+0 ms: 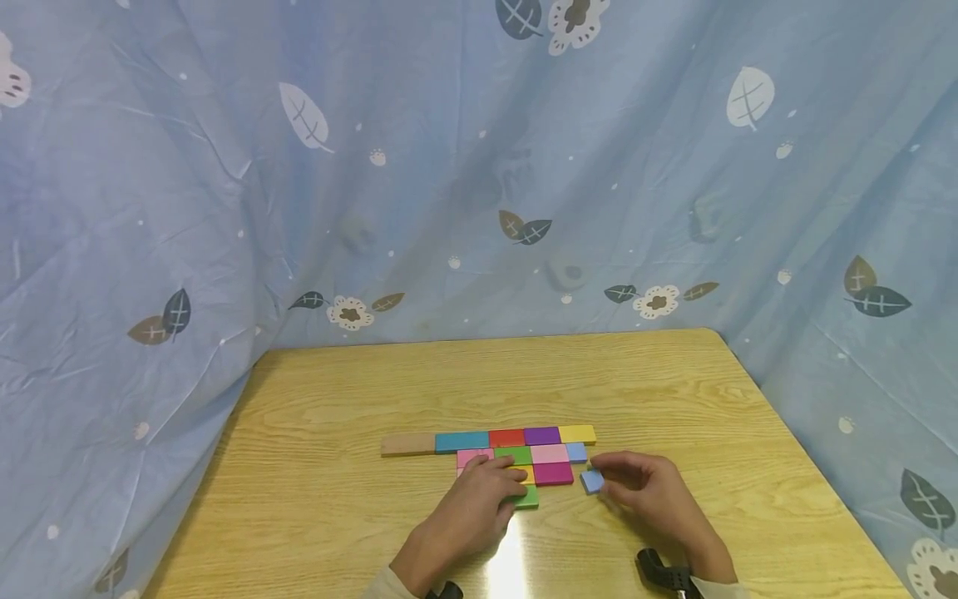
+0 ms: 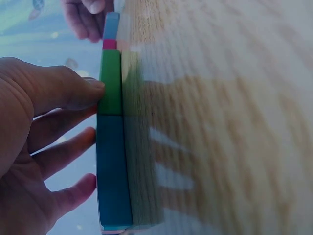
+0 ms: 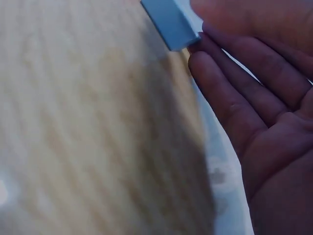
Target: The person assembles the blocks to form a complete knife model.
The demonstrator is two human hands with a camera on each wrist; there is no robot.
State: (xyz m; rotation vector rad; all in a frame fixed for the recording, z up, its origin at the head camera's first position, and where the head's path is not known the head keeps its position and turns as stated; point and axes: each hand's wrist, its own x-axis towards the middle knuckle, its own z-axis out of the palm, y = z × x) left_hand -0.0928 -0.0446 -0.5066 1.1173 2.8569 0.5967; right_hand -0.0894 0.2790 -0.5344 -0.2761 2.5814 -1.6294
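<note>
Flat coloured blocks lie in touching rows on the table. My left hand [image 1: 479, 499] rests over the left part of the lower rows and hides some blocks. In the left wrist view its thumb presses the side of a green block [image 2: 110, 83], beside a longer blue block [image 2: 113, 166]. Its other fingers reach out fairly straight. Right of the magenta block [image 1: 554, 473], my right hand [image 1: 659, 495] pinches a small light blue block [image 1: 592, 482] by its right end. That block stands apart from the rows, and a sliver of green shows just behind it.
The far row runs from a tan block [image 1: 407, 444] through teal, red and purple to a yellow block [image 1: 578, 433]. Another light blue block [image 1: 576, 452] ends the second row. A blue patterned cloth [image 1: 449, 166] hangs behind and beside the wooden table [image 1: 314, 516].
</note>
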